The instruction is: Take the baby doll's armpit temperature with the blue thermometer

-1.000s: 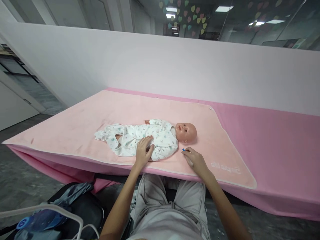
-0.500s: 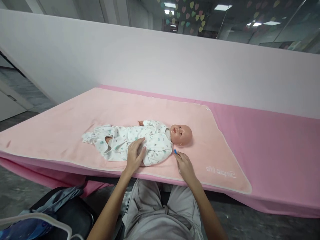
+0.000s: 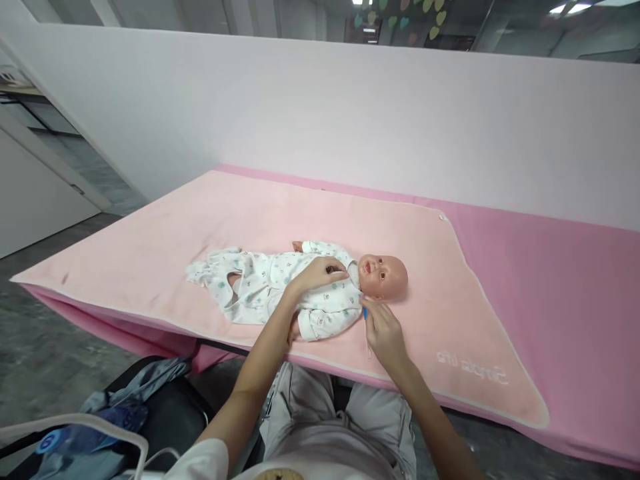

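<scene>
Lying doll [image 3: 283, 269]: on its back, face upward, wearing a printed white garment [image 3: 327, 308].
Left hand [image 3: 323, 272]: over the doll's chest, partly open, thumb and fingers curved towards its neck; whether the fingertips grip the garment cannot be told.
Right hand [image 3: 386, 332]: at the doll's near shoulder, just beside the neck, thumb and fingers pinched together on a slim blue-ended stick [image 3: 365, 313].
Shaft of the blue-ended stick: pale, emerging below the pinching fingers and pointing away from the doll.
Peach mat [image 3: 165, 227]: beneath the doll, reaching past its head and feet, spread over a pink cloth [image 3: 555, 300].
</scene>
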Demonstrator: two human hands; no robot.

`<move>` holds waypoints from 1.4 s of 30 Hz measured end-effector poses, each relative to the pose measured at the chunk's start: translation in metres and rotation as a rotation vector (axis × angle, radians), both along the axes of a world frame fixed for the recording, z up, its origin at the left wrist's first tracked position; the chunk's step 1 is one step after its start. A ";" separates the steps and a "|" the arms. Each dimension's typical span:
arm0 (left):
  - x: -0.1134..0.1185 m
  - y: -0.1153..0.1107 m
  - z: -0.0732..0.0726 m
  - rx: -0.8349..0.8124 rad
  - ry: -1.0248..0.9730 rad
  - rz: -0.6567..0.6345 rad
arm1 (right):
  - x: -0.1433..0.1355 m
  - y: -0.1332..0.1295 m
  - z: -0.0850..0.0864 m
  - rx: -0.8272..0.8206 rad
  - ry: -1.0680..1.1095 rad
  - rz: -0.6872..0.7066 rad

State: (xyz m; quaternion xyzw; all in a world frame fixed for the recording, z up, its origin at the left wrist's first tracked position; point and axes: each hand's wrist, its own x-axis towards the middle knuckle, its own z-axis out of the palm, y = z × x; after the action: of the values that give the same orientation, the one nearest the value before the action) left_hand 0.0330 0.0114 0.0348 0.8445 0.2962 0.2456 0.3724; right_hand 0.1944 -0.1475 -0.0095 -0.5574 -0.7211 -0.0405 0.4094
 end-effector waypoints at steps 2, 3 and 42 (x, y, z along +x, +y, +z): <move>-0.004 0.001 -0.004 -0.007 -0.032 -0.023 | -0.007 0.020 0.013 0.015 -0.005 0.041; -0.005 0.000 -0.004 -0.016 -0.051 -0.041 | -0.011 0.031 0.017 0.020 -0.001 0.059; -0.015 0.007 -0.005 -0.226 -0.153 -0.205 | -0.048 0.067 -0.018 0.278 0.407 -0.005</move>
State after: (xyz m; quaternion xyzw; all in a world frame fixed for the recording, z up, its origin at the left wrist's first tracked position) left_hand 0.0176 0.0187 0.0298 0.8020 0.2049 0.2351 0.5095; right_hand 0.1464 -0.0807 -0.0276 -0.4940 -0.6099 -0.0271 0.6190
